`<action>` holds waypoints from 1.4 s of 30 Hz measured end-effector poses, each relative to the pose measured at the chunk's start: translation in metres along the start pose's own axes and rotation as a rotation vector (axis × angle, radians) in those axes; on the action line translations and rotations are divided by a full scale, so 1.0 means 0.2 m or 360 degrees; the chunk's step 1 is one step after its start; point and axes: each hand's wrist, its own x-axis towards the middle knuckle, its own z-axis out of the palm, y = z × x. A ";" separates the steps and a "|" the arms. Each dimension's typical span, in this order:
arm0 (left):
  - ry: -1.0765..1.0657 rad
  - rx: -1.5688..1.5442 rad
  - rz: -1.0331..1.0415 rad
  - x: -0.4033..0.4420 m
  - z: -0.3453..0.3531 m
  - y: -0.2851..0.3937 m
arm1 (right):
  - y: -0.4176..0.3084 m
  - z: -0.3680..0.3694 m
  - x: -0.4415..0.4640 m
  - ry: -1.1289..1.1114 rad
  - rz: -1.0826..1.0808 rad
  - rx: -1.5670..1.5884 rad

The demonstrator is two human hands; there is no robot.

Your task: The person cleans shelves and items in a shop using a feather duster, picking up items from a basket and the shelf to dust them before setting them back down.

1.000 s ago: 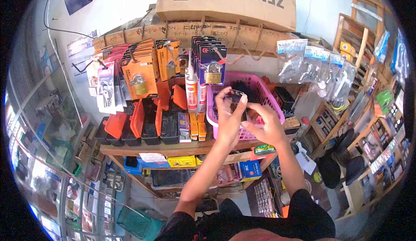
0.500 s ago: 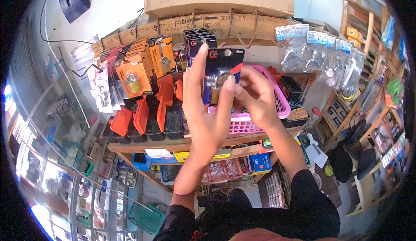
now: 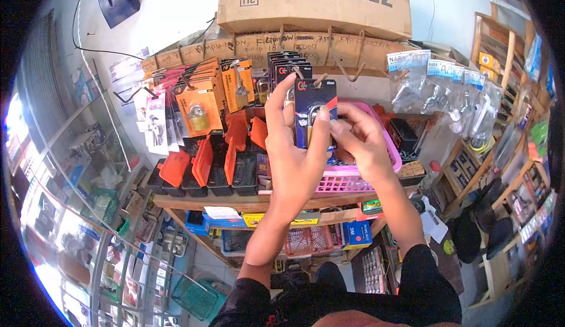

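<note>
A carded padlock [image 3: 312, 106] in dark packaging is upright in front of the hanging row of dark padlock packs [image 3: 286, 62]. My left hand [image 3: 297, 150] has its thumb on the front of the card and a finger at its top left edge. From the right, my right hand [image 3: 365, 144] pinches the card's right edge. Behind the hands sits a pink basket [image 3: 353, 183], partly hidden by them. A hook tip shows near the top of the card; whether it passes through the card's hole cannot be made out.
Orange-carded padlocks [image 3: 198, 112] hang to the left, bagged fittings [image 3: 412, 86] to the right. Black bins with orange lids [image 3: 202, 162] stand on the wooden shelf [image 3: 200, 202]. A large cardboard box [image 3: 318, 9] rests above the hook rail.
Half a second ago the carded padlock was nearer the camera; now it is farther away, close to the hanging row. Both hands have moved with it, and the view has shifted.
</note>
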 end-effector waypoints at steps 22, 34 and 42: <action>-0.0018 0.1055 -0.0155 0.11 -0.14 -0.09 | 0.56 -0.92 -0.18 -0.0552 0.0614 -0.0812; 0.0129 0.1350 -0.0058 0.13 -0.12 -0.12 | 0.65 -1.03 -0.14 -0.0347 0.0668 -0.0734; 0.0188 0.1399 0.0089 0.02 -0.08 0.04 | 0.67 -1.03 -0.14 -0.0377 0.0673 -0.0664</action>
